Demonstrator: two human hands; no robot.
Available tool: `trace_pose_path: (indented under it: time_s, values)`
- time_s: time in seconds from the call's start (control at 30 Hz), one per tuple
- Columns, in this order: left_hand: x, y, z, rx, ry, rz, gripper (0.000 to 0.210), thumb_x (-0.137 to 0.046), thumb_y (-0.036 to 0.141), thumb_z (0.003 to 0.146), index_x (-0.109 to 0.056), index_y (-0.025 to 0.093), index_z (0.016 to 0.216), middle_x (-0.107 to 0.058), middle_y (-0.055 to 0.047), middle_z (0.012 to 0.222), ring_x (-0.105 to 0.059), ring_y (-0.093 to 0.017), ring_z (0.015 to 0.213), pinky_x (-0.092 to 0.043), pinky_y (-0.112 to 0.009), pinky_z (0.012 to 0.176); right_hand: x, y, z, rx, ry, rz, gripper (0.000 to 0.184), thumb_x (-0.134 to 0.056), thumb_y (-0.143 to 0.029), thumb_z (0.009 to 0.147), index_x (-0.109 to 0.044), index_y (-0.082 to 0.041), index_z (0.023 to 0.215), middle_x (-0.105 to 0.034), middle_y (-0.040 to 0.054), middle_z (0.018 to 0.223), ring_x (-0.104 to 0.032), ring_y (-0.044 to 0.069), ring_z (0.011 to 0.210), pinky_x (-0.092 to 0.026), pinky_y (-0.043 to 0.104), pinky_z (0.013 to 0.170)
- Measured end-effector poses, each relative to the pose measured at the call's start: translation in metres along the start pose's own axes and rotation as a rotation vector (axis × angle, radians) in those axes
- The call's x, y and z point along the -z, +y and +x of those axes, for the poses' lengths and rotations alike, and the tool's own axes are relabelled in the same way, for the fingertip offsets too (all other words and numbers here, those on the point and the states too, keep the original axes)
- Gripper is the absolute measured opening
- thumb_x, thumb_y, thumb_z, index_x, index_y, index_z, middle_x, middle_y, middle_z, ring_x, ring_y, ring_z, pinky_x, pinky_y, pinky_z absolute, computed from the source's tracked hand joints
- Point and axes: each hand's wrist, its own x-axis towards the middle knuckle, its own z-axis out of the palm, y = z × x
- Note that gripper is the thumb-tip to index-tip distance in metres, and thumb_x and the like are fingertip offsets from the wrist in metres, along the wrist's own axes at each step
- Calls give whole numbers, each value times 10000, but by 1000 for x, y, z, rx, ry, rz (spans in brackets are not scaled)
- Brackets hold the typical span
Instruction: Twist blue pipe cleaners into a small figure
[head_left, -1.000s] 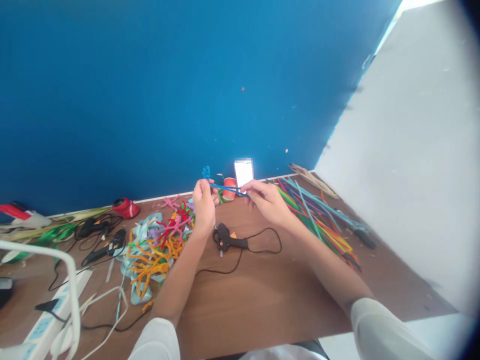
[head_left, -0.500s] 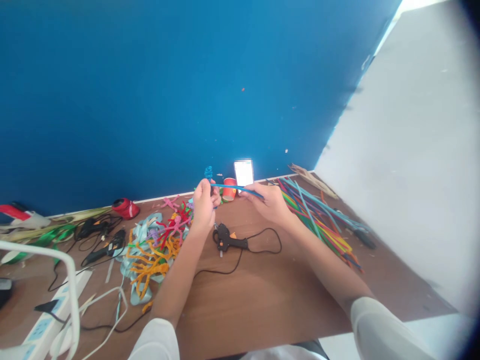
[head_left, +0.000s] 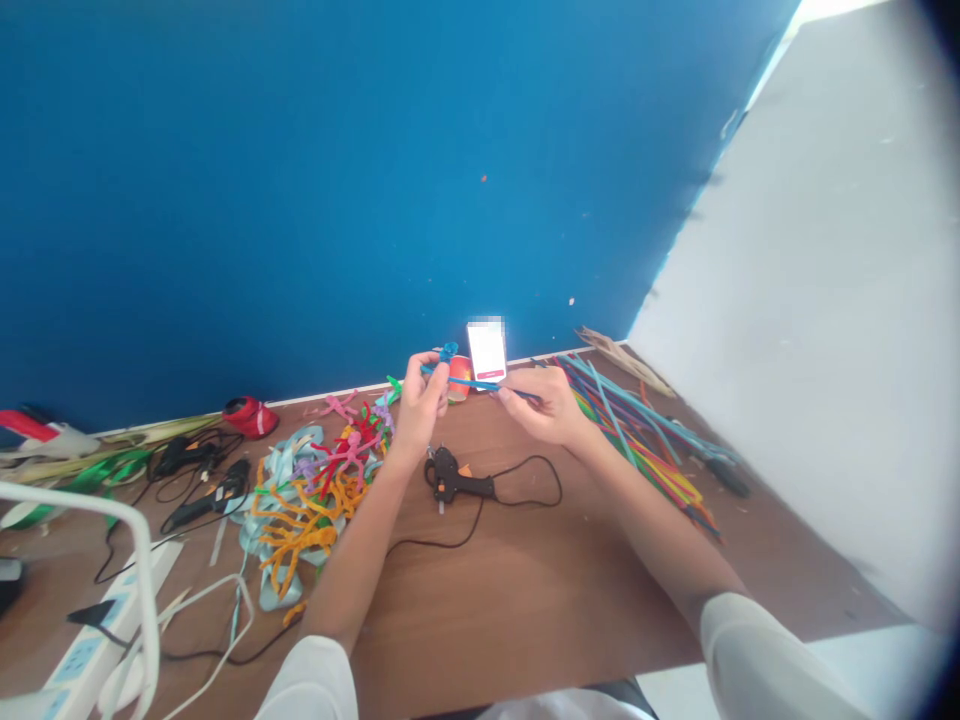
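Note:
A blue pipe cleaner (head_left: 478,384) stretches between my two hands above the table. My left hand (head_left: 422,402) is closed on its left part, where a coiled blue bunch (head_left: 448,352) sticks out above the fingers. With thumb and fingers pinched, my right hand (head_left: 546,402) grips the right end of the strand. Below the hands lies a black glue gun (head_left: 457,478) with its cord. An orange-red paper cup (head_left: 459,378) stands behind the strand, partly hidden. Beside it a lit phone (head_left: 488,352) leans against the wall.
Many coloured pipe cleaners (head_left: 637,425) lie at right. At left are twisted pipe-cleaner figures (head_left: 300,530) on pale blue ribbon (head_left: 281,595), a red roll (head_left: 251,417), more glue guns (head_left: 210,497), a white power strip (head_left: 112,630) and a white curved bar (head_left: 142,560).
My left hand has turned, and the coiled blue bunch has tipped to the right and lower. The right hand has shifted slightly right, still holding the strand.

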Motion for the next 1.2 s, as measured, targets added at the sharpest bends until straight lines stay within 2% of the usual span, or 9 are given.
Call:
trace_pose_path:
  time_s: [0.17,0.4,0.57,0.67,0.83,0.93,1.03,1.1,1.2]
  values:
    - [-2,-3,2,-37,45,65,453,-760,472,812,-487,236,1087,-420,96,671,-322,-41,457,-232,-172,422,1,0,1,50,-8,-53,362,-440,-335,1002,-551,-221,677,-477,-26,574,-410,111,531,-332,272,565]
    - [-5,4,0,24,-37,-42,373,-751,411,827,-506,200,1012,-369,104,655,-272,-34,464,-226,-177,446,2,1,1,118,-42,-71,316,-448,-292,1005,-599,-221,736,-532,-12,612,-483,123,579,-382,268,611]
    - [-5,6,-1,48,-49,-68,346,-717,441,849,-560,177,1008,-303,104,616,-267,-48,471,-221,-177,449,4,-2,2,34,-45,78,400,-397,-461,1024,-683,-200,920,-650,28,733,-566,145,648,-422,286,653]
    - [-1,5,0,37,-68,-50,383,-700,431,868,-514,215,1124,-363,97,633,-307,-56,476,-234,-170,454,6,0,4,-100,-61,195,486,-334,-486,1047,-675,-186,874,-652,22,731,-559,134,636,-412,277,649]
    - [4,6,-2,91,-199,-40,540,-718,413,859,-377,308,1264,-478,87,704,-295,-45,448,-218,-162,446,2,11,7,-246,-50,-93,417,-446,-388,1022,-531,-191,664,-465,-36,583,-393,108,560,-273,273,594]
    - [2,8,-6,183,-293,-7,603,-730,441,846,-350,330,1301,-475,82,713,-286,-41,436,-183,-161,440,-4,12,9,-319,-101,-227,368,-476,-348,997,-470,-200,660,-486,-26,595,-403,117,564,-239,282,595]
    - [0,7,-9,269,-367,36,606,-718,455,858,-356,345,1331,-458,78,723,-272,-32,435,-153,-160,444,-9,6,9,-335,-58,-319,241,-509,-347,975,-525,-193,791,-573,4,673,-453,135,598,-257,283,623]
    - [0,6,-9,317,-424,52,599,-698,460,877,-354,362,1358,-461,70,745,-262,-26,441,-144,-159,451,-11,3,9,-305,-88,-247,149,-501,-310,972,-561,-182,926,-610,13,736,-486,141,633,-284,276,639]
    - [3,4,-10,349,-497,30,622,-667,461,903,-322,389,1415,-433,72,736,-256,-29,454,-147,-161,463,-15,4,8,-309,-175,125,163,-490,-255,957,-591,-188,1066,-628,-2,796,-514,131,667,-351,255,649]
